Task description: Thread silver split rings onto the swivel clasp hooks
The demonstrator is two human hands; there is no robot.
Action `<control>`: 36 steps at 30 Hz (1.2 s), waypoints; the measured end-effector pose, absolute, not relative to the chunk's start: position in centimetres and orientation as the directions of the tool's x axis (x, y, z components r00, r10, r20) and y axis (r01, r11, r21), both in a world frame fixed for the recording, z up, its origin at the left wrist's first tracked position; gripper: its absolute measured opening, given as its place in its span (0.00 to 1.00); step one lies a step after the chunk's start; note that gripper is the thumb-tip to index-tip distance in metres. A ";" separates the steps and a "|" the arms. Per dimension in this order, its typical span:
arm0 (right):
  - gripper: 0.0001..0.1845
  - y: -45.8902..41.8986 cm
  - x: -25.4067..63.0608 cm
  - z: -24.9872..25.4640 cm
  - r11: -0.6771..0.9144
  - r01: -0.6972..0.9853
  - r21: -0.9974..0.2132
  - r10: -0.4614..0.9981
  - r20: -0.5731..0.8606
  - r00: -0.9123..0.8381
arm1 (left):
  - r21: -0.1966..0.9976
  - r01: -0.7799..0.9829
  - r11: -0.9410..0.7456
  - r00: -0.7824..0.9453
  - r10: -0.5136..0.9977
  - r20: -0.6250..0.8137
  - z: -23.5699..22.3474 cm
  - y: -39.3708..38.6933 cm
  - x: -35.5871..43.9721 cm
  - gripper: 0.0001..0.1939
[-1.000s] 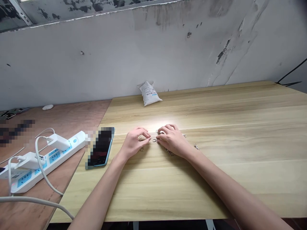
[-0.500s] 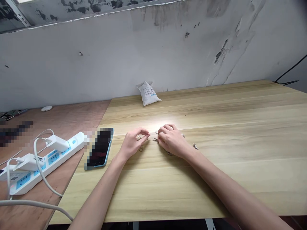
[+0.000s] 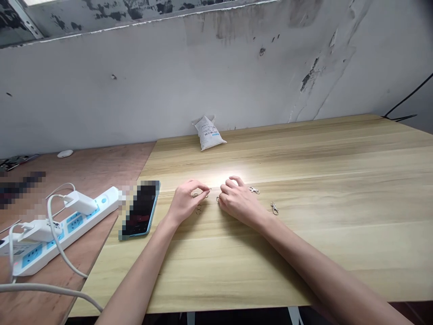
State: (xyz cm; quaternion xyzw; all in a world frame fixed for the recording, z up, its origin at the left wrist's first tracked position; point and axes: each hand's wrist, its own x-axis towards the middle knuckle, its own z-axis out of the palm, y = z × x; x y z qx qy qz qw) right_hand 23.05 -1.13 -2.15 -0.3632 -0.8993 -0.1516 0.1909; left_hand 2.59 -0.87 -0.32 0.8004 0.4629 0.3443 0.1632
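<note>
My left hand [image 3: 188, 198] rests on the wooden table, thumb and forefinger pinched on a small metal ring that barely shows at the tips. Below it lie more metal rings [image 3: 198, 209]; others are partly hidden behind its fingers. My right hand [image 3: 238, 201] is closed, palm down, with the fingers curled. A bit of a metal swivel clasp [image 3: 217, 199] pokes out at its thumb side; the rest of it is covered. Just right of that hand lies a second swivel clasp [image 3: 254, 190], and farther right a third clasp [image 3: 274, 208].
A phone [image 3: 141, 210] lies left of my left hand. Beyond it, a white power strip [image 3: 71, 230] with plugged-in chargers and cables sits on a reddish board [image 3: 111, 164]. A white labelled packet [image 3: 209, 134] stands near the wall at the back of the table [image 3: 321, 180].
My right hand has drawn in and turned slightly, uncovering more of the clasp beside it. The clasp at its fingertips is now mostly hidden. My left hand keeps its pinch, hardly moved.
</note>
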 end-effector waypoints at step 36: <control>0.05 -1.1 23.5 -1.8 0.641 0.579 -0.504 0.723 0.649 -0.236 | 0.450 0.691 -0.566 0.430 0.822 0.373 -0.5 -1.0 2.8 0.04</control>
